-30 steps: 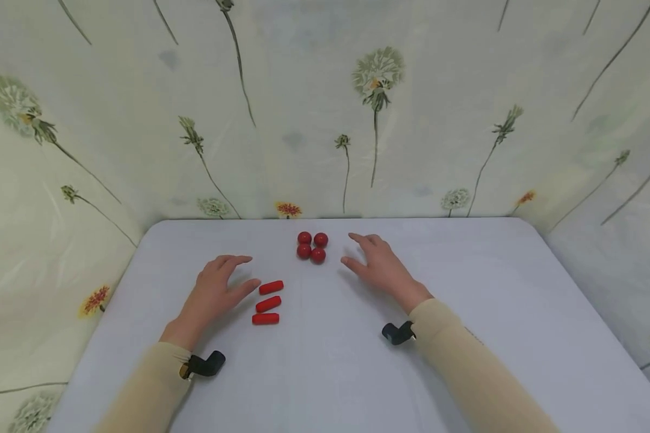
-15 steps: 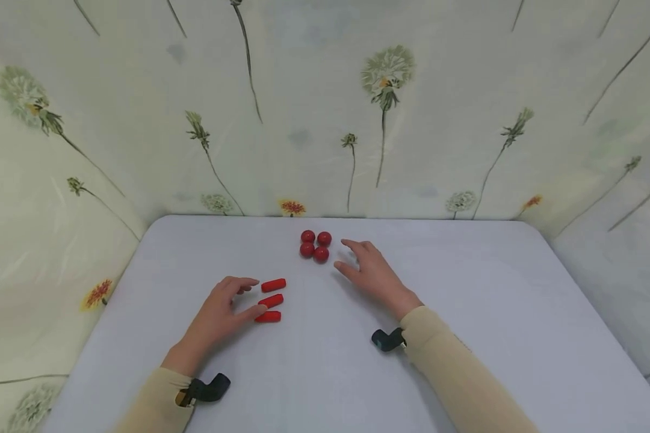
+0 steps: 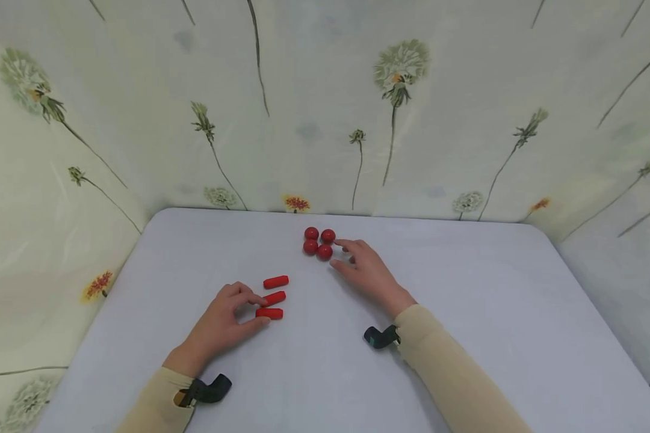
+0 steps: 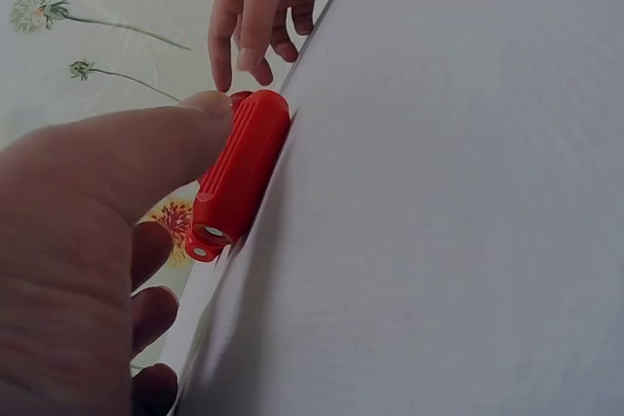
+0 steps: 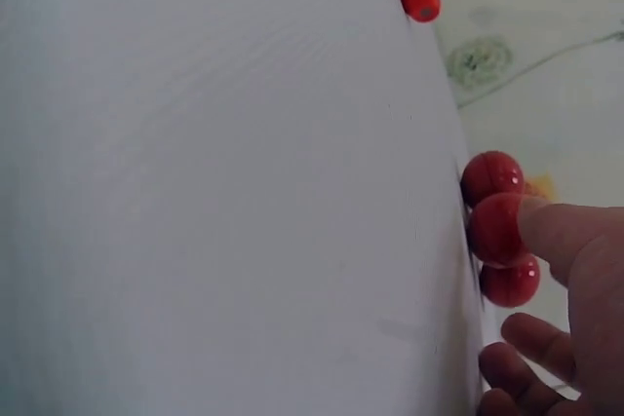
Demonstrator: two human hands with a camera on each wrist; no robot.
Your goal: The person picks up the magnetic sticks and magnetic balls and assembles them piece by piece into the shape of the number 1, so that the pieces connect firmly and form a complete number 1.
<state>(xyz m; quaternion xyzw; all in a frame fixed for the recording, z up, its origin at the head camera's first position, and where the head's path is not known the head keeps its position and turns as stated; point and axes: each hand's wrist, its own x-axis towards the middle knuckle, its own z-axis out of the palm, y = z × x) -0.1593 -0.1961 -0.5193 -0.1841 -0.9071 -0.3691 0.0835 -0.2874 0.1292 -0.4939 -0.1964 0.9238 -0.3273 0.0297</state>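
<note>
Left hand point(image 3: 219, 325): thumb and forefinger arched around the left end of the near red stick point(image 3: 271, 313); cannot tell whether they have closed on it. Middle red stick point(image 3: 276, 297) meets or lies under the left forefinger tip, contact unclear. Far red stick point(image 3: 276, 281) lies just past that finger. Sticks are ridged, with a pale disc in the end.

Right hand point(image 3: 371, 273): released, thumb and forefinger parted. Just off its fingertips, on the side toward the left hand, four red balls sit clustered on the counter point(image 3: 325, 373): near ball point(image 3: 325, 252) by the thumb, second ball point(image 3: 328, 236) by the forefinger, two outer balls point(image 3: 310, 246) point(image 3: 311, 233) behind them. Touch unclear.

Technique (judgement): left, draw the forefinger clear of the middle stick, then pinch the near one across its width. Right, choose one ball, bring both pads to its widest part, press lightly; off-centre force would probably scatter the cluster.
</note>
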